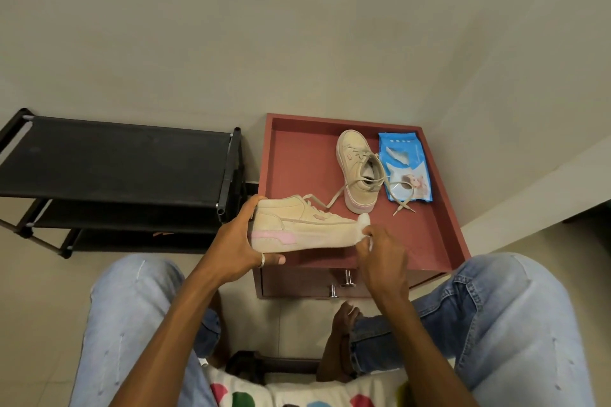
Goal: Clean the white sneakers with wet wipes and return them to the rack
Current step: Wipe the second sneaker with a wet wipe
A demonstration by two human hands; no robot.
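L hand grips sneaker, R hand pinches wipe, over red cabinet, rack beside

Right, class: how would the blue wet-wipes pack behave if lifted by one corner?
Probably floppy: the wet-wipes pack looks crumpled and soft-sided. Likely light; it lies flat, so it's unlikely to roll. A sneaker lace lies across it and may drag.

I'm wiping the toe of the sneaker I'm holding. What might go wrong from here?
1. The left hand grips the beige high-top sneaker with the pink stripe only at its heel, while the right hand pinches the white wet wipe against the toe; hard rubbing may twist it loose.
2. A loose lace of the second beige sneaker lies across the blue wet-wipe pack on the red-brown cabinet top; pulling the pack may drag the lace and that sneaker.
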